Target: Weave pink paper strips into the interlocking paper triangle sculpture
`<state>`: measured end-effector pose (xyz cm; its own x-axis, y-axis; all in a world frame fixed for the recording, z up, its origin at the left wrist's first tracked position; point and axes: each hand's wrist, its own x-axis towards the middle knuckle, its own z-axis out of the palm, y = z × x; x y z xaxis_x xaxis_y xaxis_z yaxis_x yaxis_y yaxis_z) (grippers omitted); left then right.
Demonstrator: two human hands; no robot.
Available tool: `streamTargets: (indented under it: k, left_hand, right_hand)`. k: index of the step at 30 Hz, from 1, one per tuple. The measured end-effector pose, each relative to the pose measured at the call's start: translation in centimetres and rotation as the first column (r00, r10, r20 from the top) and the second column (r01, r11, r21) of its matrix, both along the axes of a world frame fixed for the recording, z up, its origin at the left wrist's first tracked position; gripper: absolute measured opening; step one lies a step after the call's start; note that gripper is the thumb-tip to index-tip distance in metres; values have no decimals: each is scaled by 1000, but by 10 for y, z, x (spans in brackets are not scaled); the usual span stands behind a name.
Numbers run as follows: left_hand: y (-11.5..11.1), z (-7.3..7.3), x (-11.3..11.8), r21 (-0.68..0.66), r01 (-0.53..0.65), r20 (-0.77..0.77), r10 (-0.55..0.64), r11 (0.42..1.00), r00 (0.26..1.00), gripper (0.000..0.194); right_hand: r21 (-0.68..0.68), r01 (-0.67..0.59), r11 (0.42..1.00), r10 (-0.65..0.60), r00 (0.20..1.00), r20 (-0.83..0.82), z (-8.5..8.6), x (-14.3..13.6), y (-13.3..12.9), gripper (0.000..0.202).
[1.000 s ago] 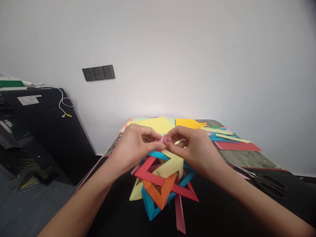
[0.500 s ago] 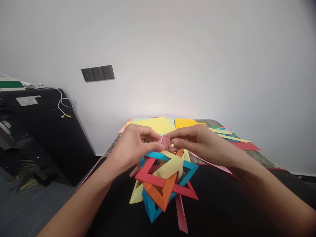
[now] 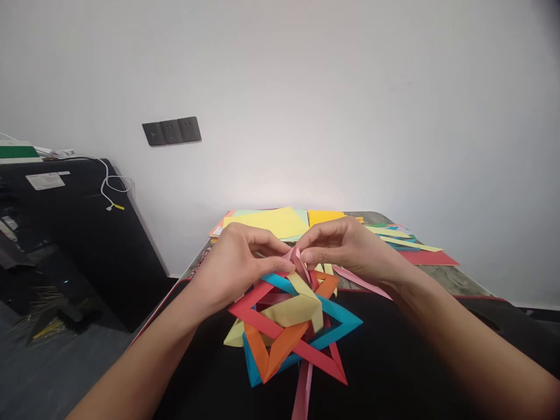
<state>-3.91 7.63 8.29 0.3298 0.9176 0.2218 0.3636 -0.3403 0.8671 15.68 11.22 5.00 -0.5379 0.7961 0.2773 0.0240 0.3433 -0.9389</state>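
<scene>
A folded-paper model (image 3: 284, 329) of interlocked red, blue, orange, pale yellow and pink strips is held up in front of me over a black mat. At its top, a folded pink paper strip (image 3: 298, 260) is pinched from both sides. My left hand (image 3: 238, 256) grips its left side between thumb and fingers. On the right side, my right hand (image 3: 345, 248) pinches the same strip near its peak. A loose pink end (image 3: 303, 394) hangs below the model. The fingertips partly cover the pink fold.
Yellow and pale green paper sheets (image 3: 271, 220) lie at the table's back edge. Paper strips (image 3: 402, 239) and red paper (image 3: 431, 258) lie at the right. A pink strip (image 3: 363, 281) rests behind the black mat (image 3: 385, 350). A black cabinet-like object (image 3: 87, 221) stands left.
The paper model has turned a little, its red and blue points shifting. The loose pink end swung left. My right hand's fingers now pinch closer to the pink fold's peak.
</scene>
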Motion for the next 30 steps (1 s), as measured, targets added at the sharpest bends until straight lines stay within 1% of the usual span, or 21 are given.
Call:
streamTargets:
  k: [6,12,16,19,22,23,25,27,28,30]
  left_hand:
    - [-2,2,0,-12,17,17,-17,1000,1000,15]
    - [-2,1,-1,-14,25,20,-25,1000,999,21]
    - [-3,0,-2,1,-3,-6,3,1000,1000,18]
    - [-3,1,-2,10,-25,-38,26,1000,999,15]
    - [-2,1,-3,9,-12,-61,13,1000,998,14]
    - [-1,1,-4,11,-2,-68,2,1000,998,17]
    - [0,0,-6,25,22,-90,-19,999,996,30]
    - [1,1,-8,50,45,-132,-38,998,991,42]
    - [1,2,-9,66,54,-163,-42,996,986,43]
    - [1,4,-11,89,77,-236,-54,993,970,37]
  right_hand:
    - [-23,-29,999,27,995,-91,-3,-4,1,13]
    - [57,-16,998,19,999,-48,-1,-4,-1,13]
    - [52,-47,998,50,997,-63,0,-6,-3,16]
    - [56,-10,998,12,999,-35,0,-8,-4,19]
    - [51,24,998,-23,1000,-13,-1,-8,-4,20]
    - [42,27,999,-27,1000,-15,-1,-7,-3,20]
    - [27,23,999,-23,1000,-19,-1,-6,-2,18]
    - [34,48,998,-48,999,-7,-1,-4,-2,19]
    - [46,77,996,-78,997,4,-1,-3,-1,20]
    - [67,161,985,-162,987,21,-1,-1,0,22]
